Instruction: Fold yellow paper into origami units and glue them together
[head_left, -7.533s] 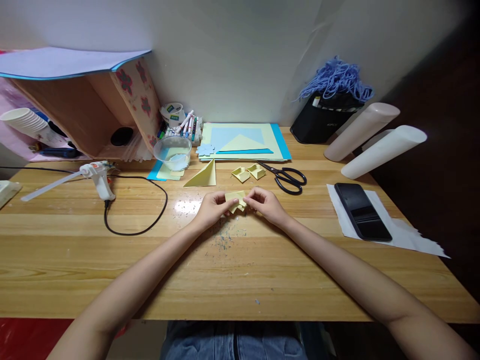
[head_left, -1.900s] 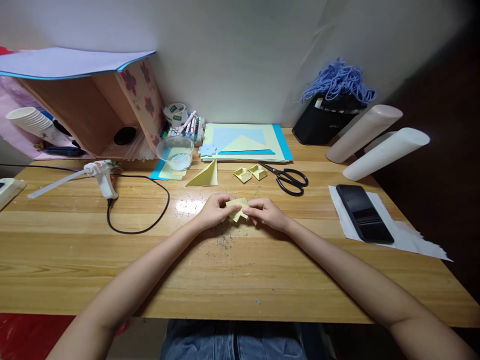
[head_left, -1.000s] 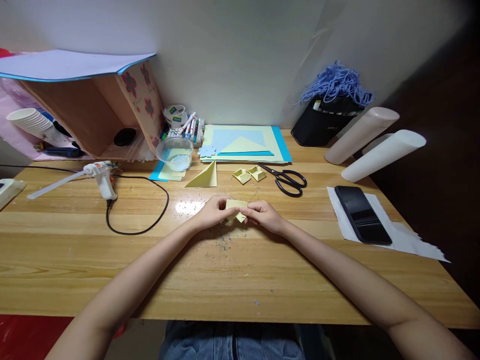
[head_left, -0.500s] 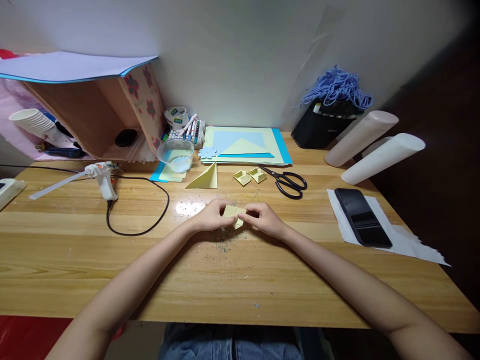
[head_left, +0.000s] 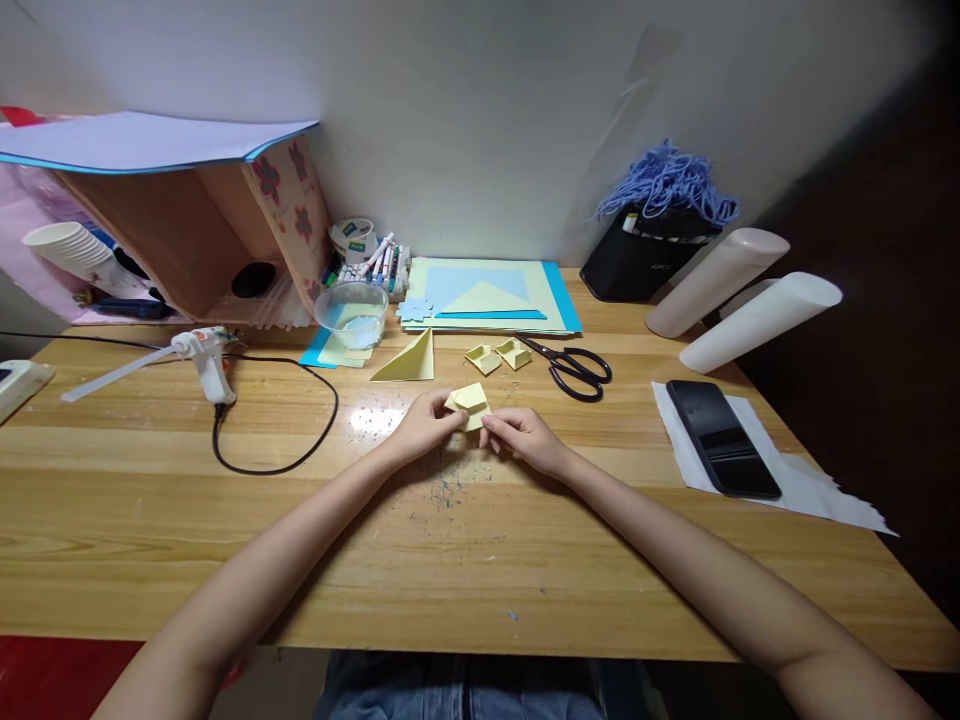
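Note:
Between my hands, just above the table, is a small piece of pale yellow folded paper (head_left: pixel 471 402) with a flap standing up. My left hand (head_left: pixel 425 428) pinches its left side with the thumb on top. At its lower right edge, my right hand (head_left: pixel 525 438) grips the paper between thumb and finger. Behind it lie two small folded yellow paper pieces (head_left: pixel 498 356), like shallow open boxes. A larger yellow sheet folded into a triangle (head_left: pixel 412 360) stands to their left, and black-handled scissors (head_left: pixel 577 372) lie to their right.
A glue gun (head_left: pixel 206 362) with a looping cord is at left. A clear plastic bowl (head_left: pixel 351 315) and stacked coloured paper (head_left: pixel 559 300) sit near the wall. A phone (head_left: pixel 722 438) rests on white paper at right. Dark scraps dot the table (head_left: pixel 450 560).
The yellow paper has turned and risen slightly, and its raised flap now faces up. My right hand's fingers have shifted to the paper's lower right edge.

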